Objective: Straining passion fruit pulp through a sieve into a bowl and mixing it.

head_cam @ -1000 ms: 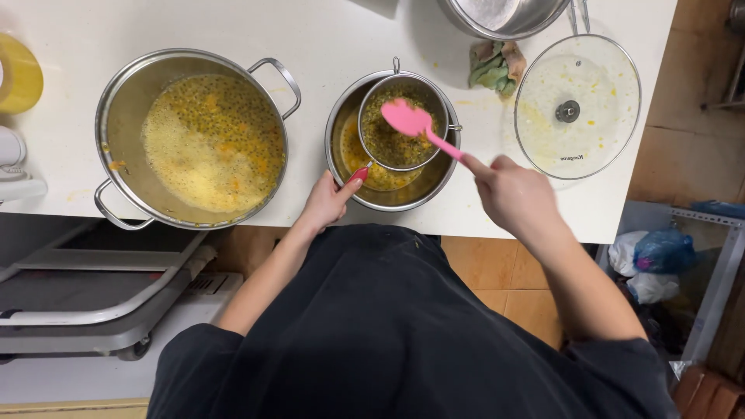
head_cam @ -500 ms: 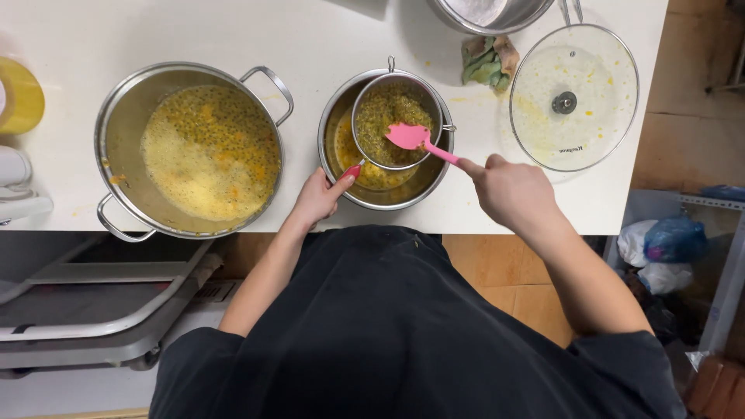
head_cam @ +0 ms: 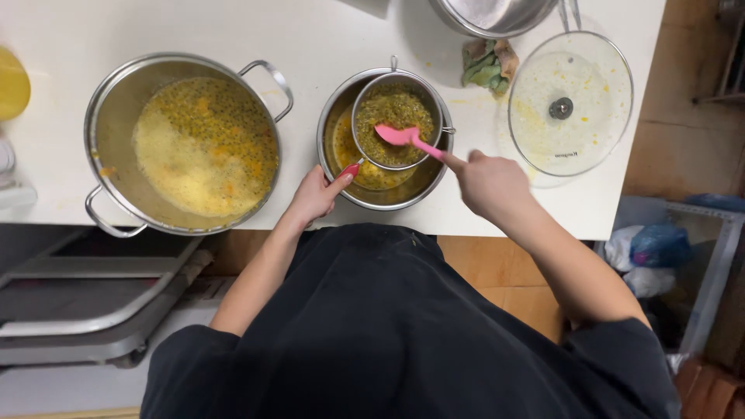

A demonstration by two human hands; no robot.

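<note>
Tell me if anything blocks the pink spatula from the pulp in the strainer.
Nothing visible does. The right hand holds the pink spatula, whose blade already rests on the seedy pulp inside the strainer. The left hand steadies the small pot at its rim.

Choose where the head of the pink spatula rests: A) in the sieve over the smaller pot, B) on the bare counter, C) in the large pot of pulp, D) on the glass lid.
A: the pink spatula, held by the right hand, presses into seedy pulp in the sieve over the smaller pot.
</note>
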